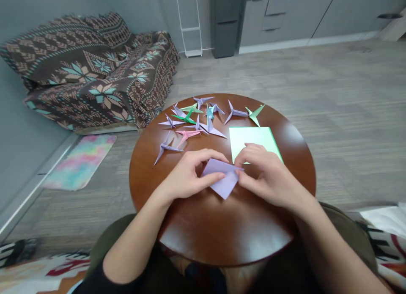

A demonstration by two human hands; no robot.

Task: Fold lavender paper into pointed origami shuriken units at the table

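A folded piece of purple origami paper (222, 179) is held between both hands above the round wooden table. My left hand (193, 171) grips its left side, the thumb lying on top and the fingers behind. At the paper's right corner, my right hand (263, 171) pinches the edge between thumb and fingertips. Just beyond my right hand lies a stack of light green square paper (253, 137), partly covered by that hand. Folded paper cranes stand farther back, among them a pink crane (187, 135), a dark green crane (185, 117) and a purple crane (234, 112).
The glossy brown table (222, 239) has a rounded edge close to my lap. Beyond it on the left is a sofa (104, 78) under a patterned cover, with a pastel mat (80, 160) on the floor. Grey cabinets (285, 17) line the far wall.
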